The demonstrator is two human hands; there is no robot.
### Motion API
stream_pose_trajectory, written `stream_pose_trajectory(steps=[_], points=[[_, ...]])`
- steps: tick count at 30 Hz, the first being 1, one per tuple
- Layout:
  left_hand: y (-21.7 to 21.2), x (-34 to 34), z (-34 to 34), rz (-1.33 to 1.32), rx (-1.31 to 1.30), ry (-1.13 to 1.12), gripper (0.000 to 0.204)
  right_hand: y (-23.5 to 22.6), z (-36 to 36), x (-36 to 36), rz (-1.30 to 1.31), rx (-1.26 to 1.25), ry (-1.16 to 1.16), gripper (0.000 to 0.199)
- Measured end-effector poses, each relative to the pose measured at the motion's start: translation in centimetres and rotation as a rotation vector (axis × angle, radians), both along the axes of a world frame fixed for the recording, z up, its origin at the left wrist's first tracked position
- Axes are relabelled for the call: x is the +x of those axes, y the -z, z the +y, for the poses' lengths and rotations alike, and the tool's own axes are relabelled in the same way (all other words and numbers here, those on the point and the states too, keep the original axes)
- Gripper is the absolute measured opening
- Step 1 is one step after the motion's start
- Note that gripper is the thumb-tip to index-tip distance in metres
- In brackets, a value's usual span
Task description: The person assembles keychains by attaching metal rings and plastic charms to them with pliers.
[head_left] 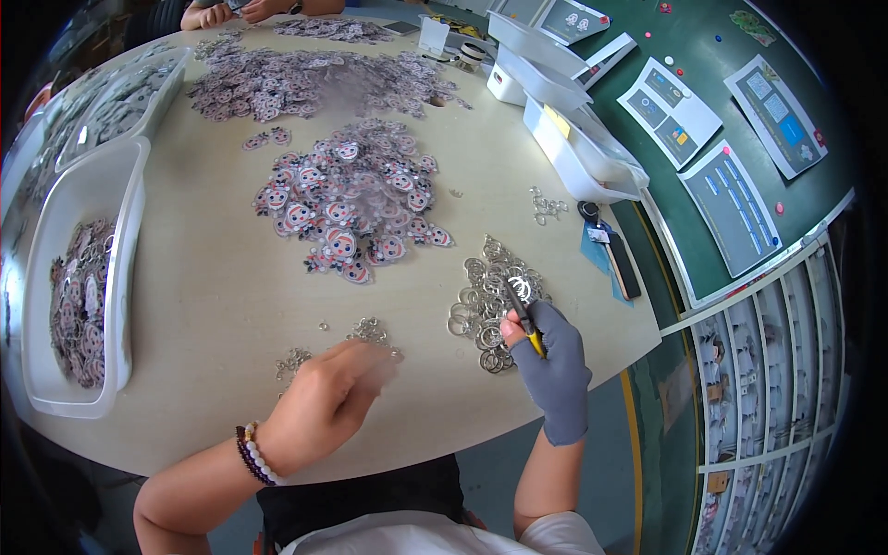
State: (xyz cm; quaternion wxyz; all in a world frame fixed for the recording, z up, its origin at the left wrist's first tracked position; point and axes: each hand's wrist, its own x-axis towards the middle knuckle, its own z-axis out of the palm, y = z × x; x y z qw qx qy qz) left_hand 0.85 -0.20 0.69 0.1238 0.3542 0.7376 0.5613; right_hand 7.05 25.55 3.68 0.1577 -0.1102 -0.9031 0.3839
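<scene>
My right hand point(555, 375), in a grey fingerless glove, is closed round dark pliers with a yellow handle point(528, 324). Their tip lies over a pile of silver key rings point(486, 310). Over the near part of the table, my bare left hand point(324, 398) is bent inward, its fingertips smeared by motion, so what they hold cannot be made out. Small metal rings point(370, 329) lie just beyond it, and more small metal pieces point(294, 361) sit beside its knuckles. Farther off is a heap of clear flat charms printed with cartoon faces point(342, 208).
A white bin point(125, 277) with charms and rings stands at the left, another filled bin point(139, 92) behind it. White trays point(592, 176) line the right edge near a black key fob point(622, 264). More charms point(305, 79) spread farther back, before another person's hands point(222, 14).
</scene>
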Motion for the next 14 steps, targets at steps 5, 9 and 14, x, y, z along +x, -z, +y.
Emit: stream_pose_trajectory(steps=[5, 9, 14], points=[[0.1, 0.5, 0.3, 0.076, -0.001, 0.010, 0.015, -1.4, -2.3, 0.2, -0.044, -0.286, -0.063, 0.016], [0.2, 0.7, 0.6, 0.152, 0.004, 0.026, 0.015, -0.4, -2.4, -0.7, -0.049, -0.256, -0.067, 0.016], [0.4, 0.6, 0.2, 0.151, -0.022, 0.017, 0.015, 2.3, -0.7, -1.6, -0.138, 0.054, -0.086, 0.019]])
